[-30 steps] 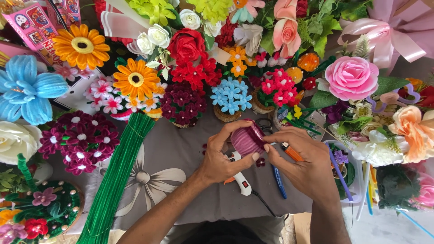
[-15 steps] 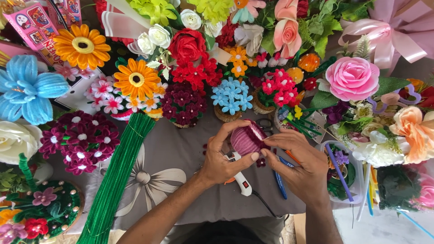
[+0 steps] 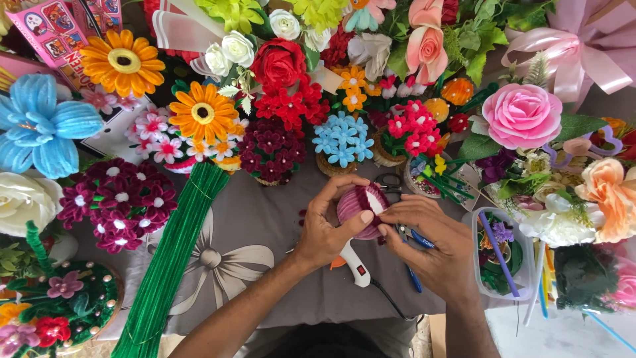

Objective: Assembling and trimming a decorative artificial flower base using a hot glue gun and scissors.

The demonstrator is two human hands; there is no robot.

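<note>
Both hands work over a grey cloth-covered table [image 3: 265, 212]. My left hand [image 3: 328, 229] cups a rounded pink flower bud [image 3: 354, 209] made of fuzzy craft wire, thumb pressed on its front. My right hand [image 3: 430, 242] pinches the bud's dark maroon edge from the right with fingertips. Under the hands lie a white glue gun [image 3: 354, 265] and blue-handled pliers [image 3: 414, 272]. Scissors [image 3: 391, 182] lie just behind the bud.
A long bundle of green fuzzy wires [image 3: 169, 255] lies at the left. Handmade flower bouquets and small pots ring the table's far side, among them a blue one [image 3: 341, 142] and a pink rose [image 3: 522, 114]. A clear plastic tub [image 3: 503, 255] of craft bits stands at the right.
The hands and bud have shifted slightly; the right fingers have closed in on the bud's right edge, and the left thumb now presses its front.
</note>
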